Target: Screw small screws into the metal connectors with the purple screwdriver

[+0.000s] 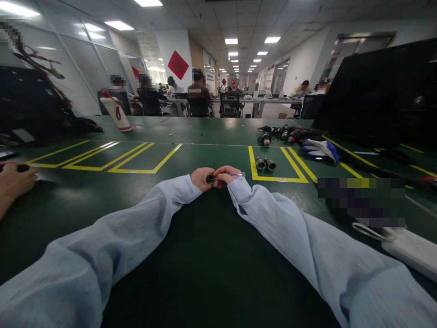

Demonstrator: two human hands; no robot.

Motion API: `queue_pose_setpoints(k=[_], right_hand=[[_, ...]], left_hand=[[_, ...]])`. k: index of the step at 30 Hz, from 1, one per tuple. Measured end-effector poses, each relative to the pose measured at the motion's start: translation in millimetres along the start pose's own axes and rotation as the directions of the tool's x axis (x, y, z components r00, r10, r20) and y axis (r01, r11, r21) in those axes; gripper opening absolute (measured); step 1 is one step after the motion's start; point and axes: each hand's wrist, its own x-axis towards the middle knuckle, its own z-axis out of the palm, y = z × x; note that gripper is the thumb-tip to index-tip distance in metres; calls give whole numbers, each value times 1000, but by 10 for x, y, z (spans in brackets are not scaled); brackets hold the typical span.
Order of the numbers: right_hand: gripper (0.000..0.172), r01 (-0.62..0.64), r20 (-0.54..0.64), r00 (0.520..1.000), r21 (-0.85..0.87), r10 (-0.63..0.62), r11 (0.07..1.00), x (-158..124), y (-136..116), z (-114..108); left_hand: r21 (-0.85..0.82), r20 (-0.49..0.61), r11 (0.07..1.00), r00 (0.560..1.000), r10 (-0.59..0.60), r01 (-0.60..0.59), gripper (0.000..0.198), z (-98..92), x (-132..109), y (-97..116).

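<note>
Straight ahead at twelve o'clock on the green table (205,136), my left hand (199,178) curls closed around a small black cylinder (209,179), bracing it. My right hand (226,176) pinches a clear-handled tool (238,174) level against the cylinder's end.

The table (211,134) is dark green, ruled with yellow boxes. Both sleeves (143,214) are pale blue. Mid-table, the small part (209,178) is black, the tool (238,175) clear. By the right edge lies a blue-and-white glove (321,149) (the bottle (118,114), far left, is white with red).
</note>
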Motion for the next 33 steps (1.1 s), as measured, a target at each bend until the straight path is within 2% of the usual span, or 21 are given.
queue_pose_setpoints(k=[3, 5, 8, 10, 14, 18, 24, 29, 33], right_hand=[[11, 104, -89, 989, -174, -121, 979, -36, 32, 25], [12, 153, -150, 965, -348, -216, 925, -48, 56, 34], [13, 199, -136, 943, -502, -304, 842, -29, 83, 16], [16, 184, -115, 958, -454, -263, 872, 4, 98, -14], [16, 75, -99, 991, -179, -94, 981, 63, 118, -65], [14, 4, -76, 997, -13, -5, 1000, 79, 108, -79], [13, -14, -104, 995, -129, 1, 992, 116, 89, -120], [15, 88, -95, 990, -185, -107, 979, 75, 88, -101], [15, 83, -86, 991, -166, -98, 983, 34, 60, -61]], left_hand=[[99, 12, 995, 1000, 6, -7, 10, 32, 18, -28], [153, 11, 987, 999, 45, -47, 10, 49, 20, -41], [210, 29, 975, 997, 74, -78, 10, 50, 7, -34], [226, 30, 970, 996, 87, -92, 8, 33, -11, -15], [173, -8, 974, 989, 148, -144, 10, -19, -51, 27], [122, -5, 980, 988, 156, -154, 13, -61, -71, 56], [93, -16, 986, 990, 139, -137, 19, -86, -75, 87], [195, -25, 974, 992, 122, -115, 17, -73, -66, 84], [240, -40, 963, 990, 138, -125, 17, -66, -67, 75]])
